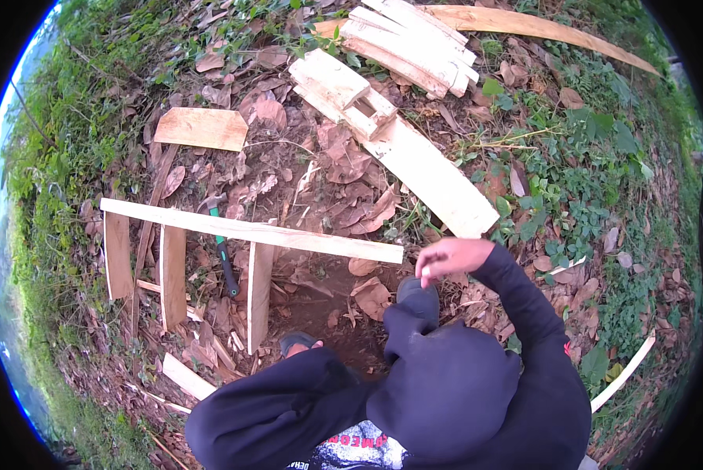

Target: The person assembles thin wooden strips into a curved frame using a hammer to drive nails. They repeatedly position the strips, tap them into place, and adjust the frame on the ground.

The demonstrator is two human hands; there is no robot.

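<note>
My right hand (455, 259) is above my shoe (418, 299), close to the right end of a long pale wooden strip (250, 230). Its fingers are loosely bent and apart, and nothing shows in them. Three short boards (173, 274) stand out from the strip toward me, like legs on a rail. Between two of them a claw hammer (223, 254) with a green and black handle lies on the ground, partly under the strip. My left hand is out of sight.
A cut board (201, 128) with clipped corners lies beyond the strip. Farther right are a long plank (434, 184) with a boxy wooden piece (344, 90) on it, stacked boards (410, 47) and a curved plank (539, 30). Dry leaves, soil and green plants surround everything.
</note>
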